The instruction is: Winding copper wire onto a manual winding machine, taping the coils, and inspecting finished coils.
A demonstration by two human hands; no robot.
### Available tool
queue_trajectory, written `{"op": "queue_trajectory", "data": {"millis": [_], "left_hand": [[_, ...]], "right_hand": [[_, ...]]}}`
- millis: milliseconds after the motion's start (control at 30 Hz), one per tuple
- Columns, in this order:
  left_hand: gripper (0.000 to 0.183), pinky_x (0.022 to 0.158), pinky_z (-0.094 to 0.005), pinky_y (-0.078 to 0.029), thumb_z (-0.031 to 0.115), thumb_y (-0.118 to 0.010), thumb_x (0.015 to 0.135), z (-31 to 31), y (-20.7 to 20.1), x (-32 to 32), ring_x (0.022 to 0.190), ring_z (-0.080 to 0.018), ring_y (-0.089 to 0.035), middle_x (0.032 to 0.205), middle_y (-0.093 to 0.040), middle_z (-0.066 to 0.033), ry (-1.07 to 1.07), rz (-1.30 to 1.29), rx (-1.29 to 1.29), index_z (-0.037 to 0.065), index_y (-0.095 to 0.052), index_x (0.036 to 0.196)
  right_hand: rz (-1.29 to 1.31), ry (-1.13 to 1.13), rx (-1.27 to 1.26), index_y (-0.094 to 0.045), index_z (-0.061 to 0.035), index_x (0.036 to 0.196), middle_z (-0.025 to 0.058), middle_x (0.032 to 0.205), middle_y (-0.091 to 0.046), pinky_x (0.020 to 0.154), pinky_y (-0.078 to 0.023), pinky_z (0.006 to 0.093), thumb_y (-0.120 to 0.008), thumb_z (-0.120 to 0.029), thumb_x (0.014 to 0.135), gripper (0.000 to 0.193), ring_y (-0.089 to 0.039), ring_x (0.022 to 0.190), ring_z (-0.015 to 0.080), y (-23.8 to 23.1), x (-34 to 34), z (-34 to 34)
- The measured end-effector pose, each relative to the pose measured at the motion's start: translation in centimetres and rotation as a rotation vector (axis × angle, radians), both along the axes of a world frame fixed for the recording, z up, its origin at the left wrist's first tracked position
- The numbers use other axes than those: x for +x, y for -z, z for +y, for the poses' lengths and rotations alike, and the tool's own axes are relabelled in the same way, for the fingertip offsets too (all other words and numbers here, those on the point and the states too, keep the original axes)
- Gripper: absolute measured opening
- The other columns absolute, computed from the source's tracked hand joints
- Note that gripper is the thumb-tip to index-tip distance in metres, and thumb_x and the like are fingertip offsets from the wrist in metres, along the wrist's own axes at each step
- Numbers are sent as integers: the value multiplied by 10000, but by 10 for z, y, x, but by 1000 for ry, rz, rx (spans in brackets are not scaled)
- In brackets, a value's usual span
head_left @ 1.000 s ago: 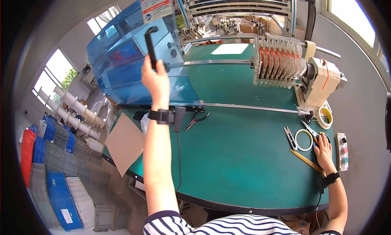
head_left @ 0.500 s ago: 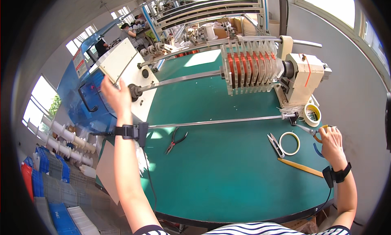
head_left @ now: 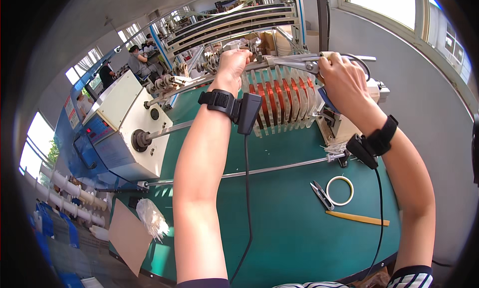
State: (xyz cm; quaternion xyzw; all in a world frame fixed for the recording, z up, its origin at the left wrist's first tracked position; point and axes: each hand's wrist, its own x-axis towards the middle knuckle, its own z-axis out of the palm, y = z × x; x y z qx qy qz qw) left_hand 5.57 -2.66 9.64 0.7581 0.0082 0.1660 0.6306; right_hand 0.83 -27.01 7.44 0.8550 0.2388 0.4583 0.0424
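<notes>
My right hand (head_left: 344, 81) is closed round the handles of a pair of scissors (head_left: 295, 64). The blades point left, over the far top of a row of clear plastic bobbins (head_left: 284, 101) wound with copper-coloured wire. A blue handle part shows under my palm. At the bobbins' far left side, my left hand (head_left: 232, 68) is raised with its fingers curled together. What they hold, if anything, is hidden. The bobbins sit between a metal shaft (head_left: 172, 130) and a cream end support (head_left: 337, 130).
A cream winding machine (head_left: 127, 123) stands left on the green table (head_left: 279, 228). A rod (head_left: 269, 168) crosses the table. Nearer lie thread snips (head_left: 322, 195), a tape ring (head_left: 340, 190), a yellow strip (head_left: 357, 218) and a bag of white sticks (head_left: 152, 218). People sit farther back.
My left hand has moved from the machine at left to the bobbins' far side. My right hand has lifted the scissors from the table's right edge to the bobbins. The view has shifted.
</notes>
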Motion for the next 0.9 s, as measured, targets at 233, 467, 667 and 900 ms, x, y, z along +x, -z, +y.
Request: {"op": "queue_trajectory", "data": {"millis": [233, 467, 667, 900], "left_hand": [[105, 429, -184, -304, 142, -593, 846, -16, 0, -16, 510, -34, -417, 660, -547, 11, 38, -146, 208, 42, -625, 846], [100, 494, -206, -459, 116, -613, 847, 12, 17, -20, 537, -83, -530, 722, -607, -38, -133, -159, -25, 24, -590, 879], [104, 645, -262, -508, 115, -637, 851, 58, 142, -59, 711, -114, -602, 797, -608, -25, -274, -173, -734, 56, -563, 893], [120, 646, -236, -461, 139, -662, 843, -20, 184, -93, 721, -87, -582, 854, -623, -7, -33, 39, -1162, 87, -580, 913]], "right_hand": [[-86, -43, 6, -610, 22, 893, 200, 901, -617, 708, -514, 379, -628, -63, 735, 180, -644, 816, 300, -14, 54, 77], [-23, -64, 87, -607, 28, 897, 207, 868, -633, 619, -535, 359, -626, -65, 761, 166, -665, 725, 296, -12, 33, 35], [588, -110, 95, -558, -67, 876, 99, 674, -564, 607, -469, 396, -732, -199, 717, 270, -599, 672, 296, 93, -102, -60], [921, 128, 322, -550, -16, 1041, 174, 1060, -509, 841, -430, 398, -686, -57, 700, 370, -513, 1012, 322, 166, -137, -137]]}}
